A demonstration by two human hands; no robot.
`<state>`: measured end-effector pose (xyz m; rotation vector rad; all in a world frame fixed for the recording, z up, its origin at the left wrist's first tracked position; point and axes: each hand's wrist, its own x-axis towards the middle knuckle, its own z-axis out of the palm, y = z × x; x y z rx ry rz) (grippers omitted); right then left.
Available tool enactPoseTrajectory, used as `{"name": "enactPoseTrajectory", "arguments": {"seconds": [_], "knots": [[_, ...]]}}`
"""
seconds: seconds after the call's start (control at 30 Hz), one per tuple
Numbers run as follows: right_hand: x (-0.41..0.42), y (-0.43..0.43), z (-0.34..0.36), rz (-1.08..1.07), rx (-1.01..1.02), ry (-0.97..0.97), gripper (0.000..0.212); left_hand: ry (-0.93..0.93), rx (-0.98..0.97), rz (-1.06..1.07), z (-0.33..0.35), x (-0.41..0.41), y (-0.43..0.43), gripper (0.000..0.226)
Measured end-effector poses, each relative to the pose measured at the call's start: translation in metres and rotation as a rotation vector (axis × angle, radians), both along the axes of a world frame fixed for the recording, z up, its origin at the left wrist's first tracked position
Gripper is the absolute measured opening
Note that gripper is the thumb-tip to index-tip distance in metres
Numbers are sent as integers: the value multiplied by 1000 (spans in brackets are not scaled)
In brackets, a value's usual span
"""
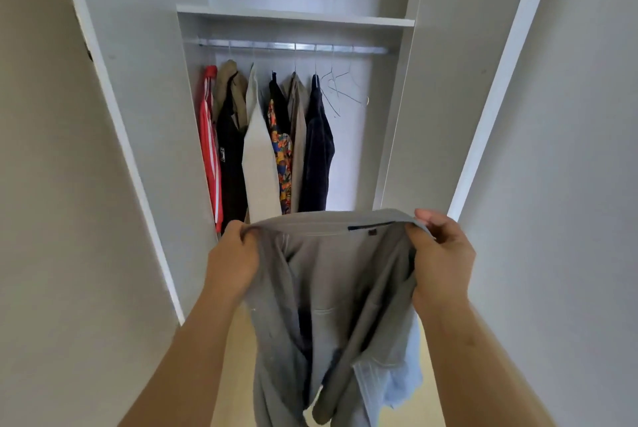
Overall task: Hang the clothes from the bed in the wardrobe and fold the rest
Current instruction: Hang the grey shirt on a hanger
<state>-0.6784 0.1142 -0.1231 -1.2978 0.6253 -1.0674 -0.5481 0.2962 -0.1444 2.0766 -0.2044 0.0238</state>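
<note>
**Grey garment held up before the open wardrobe**

Head view: the left hand and right hand each grip the top edge of a grey garment, stretched between them in front of the wardrobe; a light blue garment hangs beside it under the right hand. Inside, a rail carries a red striped top, dark, cream, patterned, beige and navy clothes, and bare wire hangers at its right end.
</note>
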Motion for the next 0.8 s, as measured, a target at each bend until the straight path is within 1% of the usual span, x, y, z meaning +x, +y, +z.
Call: {"name": "enactPoseTrajectory", "arguments": {"seconds": [0.17,0.23,0.3,0.37,0.43,0.53,0.57,0.63,0.7,0.8], "knots": [[66,-81,2,44,-30,68,24,421,-429,67,33,52,-84,20],[94,-102,-2,62,-16,86,22,539,-571,56,39,67,-104,20],[117,-115,-11,104,-8,136,21,576,-608,34,37,82,-116,22],[138,-129,-21,150,17,181,20,631,-689,34,33,98,-128,21],[163,-144,-29,174,40,205,19,646,-736,77,29,121,-144,23],[207,-165,-36,197,69,217,18,539,-681,149,24,170,-169,21],[223,-172,-38,202,70,223,18,527,-693,156,22,187,-177,19],[258,-187,-39,203,68,224,18,553,-730,139,19,224,-194,16],[296,-204,-38,198,64,227,18,607,-751,139,17,263,-211,19],[359,-228,-30,192,61,244,14,646,-785,99,25,321,-235,18]]}}
